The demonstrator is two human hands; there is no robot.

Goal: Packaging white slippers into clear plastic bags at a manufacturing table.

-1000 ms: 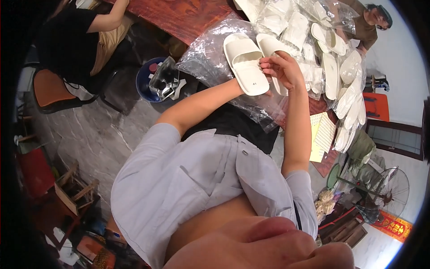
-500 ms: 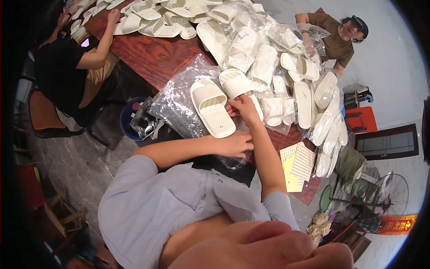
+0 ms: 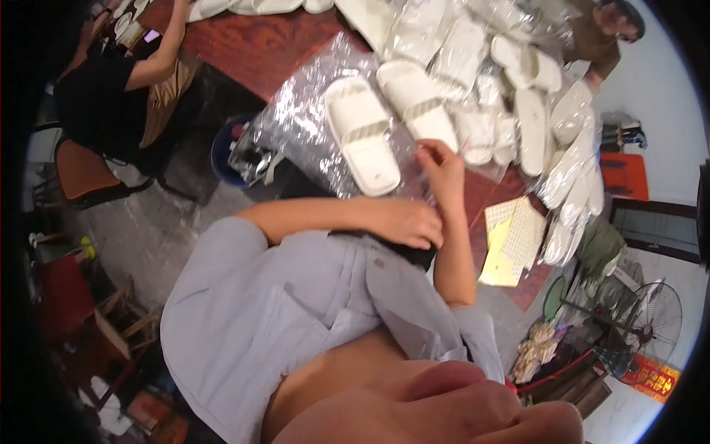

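Note:
A pair of white slippers lies side by side on a clear plastic bag at the table's near edge: a left slipper and a right slipper. My right hand is beside the heel of the right slipper, its thumb and fingers pinched at the bag's right edge. Closer to my body, my left hand is curled closed below the slippers, near my right forearm. Whatever lies in the left fingers is hidden.
Many bagged white slippers are heaped on the red-brown table. Sticker sheets lie at the right. A blue bin stands at the table's left edge. One person sits left; another is across.
My right hand has left the right slipper and moved down and right to the bag's edge. My left hand has shifted slightly right. The whole view has tilted, so the table appears higher.

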